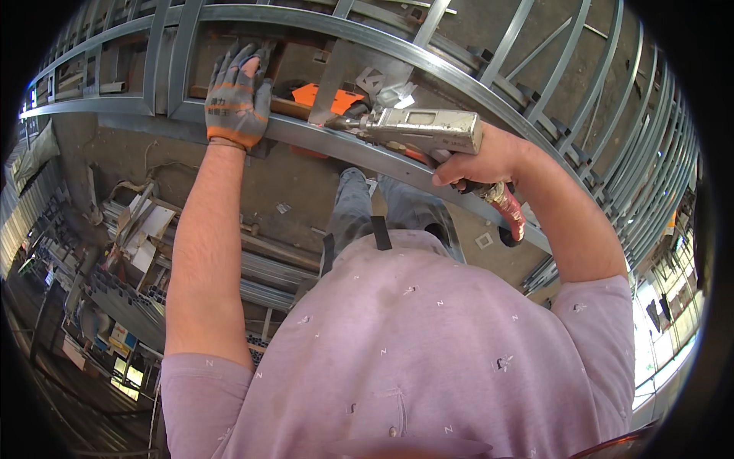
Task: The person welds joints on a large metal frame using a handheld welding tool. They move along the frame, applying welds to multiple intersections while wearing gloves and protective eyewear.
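My left hand (235,103), in a grey work glove with orange bands and worn fingertips, lies with its fingers stretched out across a galvanized steel frame rail (306,138). Bare and wrapped round a grip, my right hand (489,153) holds a silvery, box-bodied handheld welding gun (428,126). Its nozzle points left, at the place where a short upright steel piece (330,84) meets the rail; whether the tip touches cannot be made out. A red-wrapped hose (508,210) trails from the gun's grip.
Beyond the rail lie an orange piece (325,99) and crumpled clear plastic (394,93). More steel framing (459,69) curves across the far side and right. Stacked steel lengths (267,275) and white offcuts (145,229) lie at the left. My legs stand just behind the rail.
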### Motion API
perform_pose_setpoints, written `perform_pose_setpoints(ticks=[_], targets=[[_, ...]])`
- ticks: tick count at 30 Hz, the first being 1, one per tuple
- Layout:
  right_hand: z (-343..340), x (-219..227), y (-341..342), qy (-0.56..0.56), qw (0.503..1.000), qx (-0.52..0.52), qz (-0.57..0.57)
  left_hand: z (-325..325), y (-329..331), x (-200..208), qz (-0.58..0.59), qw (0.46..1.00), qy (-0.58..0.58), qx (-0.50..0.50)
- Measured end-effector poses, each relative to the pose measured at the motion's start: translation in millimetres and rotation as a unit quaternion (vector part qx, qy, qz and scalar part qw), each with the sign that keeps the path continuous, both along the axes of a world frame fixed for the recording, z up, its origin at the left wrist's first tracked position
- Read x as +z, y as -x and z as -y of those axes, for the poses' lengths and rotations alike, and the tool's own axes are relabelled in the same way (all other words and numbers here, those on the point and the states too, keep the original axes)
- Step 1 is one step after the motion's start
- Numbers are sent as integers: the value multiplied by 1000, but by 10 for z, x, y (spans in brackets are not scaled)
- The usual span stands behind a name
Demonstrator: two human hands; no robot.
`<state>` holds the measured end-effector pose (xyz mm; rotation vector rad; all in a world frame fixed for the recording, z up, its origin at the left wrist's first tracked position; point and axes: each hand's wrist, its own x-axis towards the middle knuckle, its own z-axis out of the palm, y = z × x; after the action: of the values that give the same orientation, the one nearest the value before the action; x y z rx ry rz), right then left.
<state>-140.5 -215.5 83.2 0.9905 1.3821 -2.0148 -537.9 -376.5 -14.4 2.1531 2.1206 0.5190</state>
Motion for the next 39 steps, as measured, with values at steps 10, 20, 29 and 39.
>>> perform_pose_setpoints(ticks=[10, 20, 29, 39], targets=[[-62, 112, 82, 14, 999, 26, 38, -3, -20, 9, -15, 1000, 2, 3], [-30, 31, 3, 21, 1000, 16, -3, -23, -27, 11, -5, 1000, -7, 7], [-127, 215, -418, 25, 999, 20, 31, -8, -9, -14, -3, 1000, -10, 9], [-80, 178, -601, 22, 997, 2, 71, 44, 22, -49, -8, 1000, 15, 14]])
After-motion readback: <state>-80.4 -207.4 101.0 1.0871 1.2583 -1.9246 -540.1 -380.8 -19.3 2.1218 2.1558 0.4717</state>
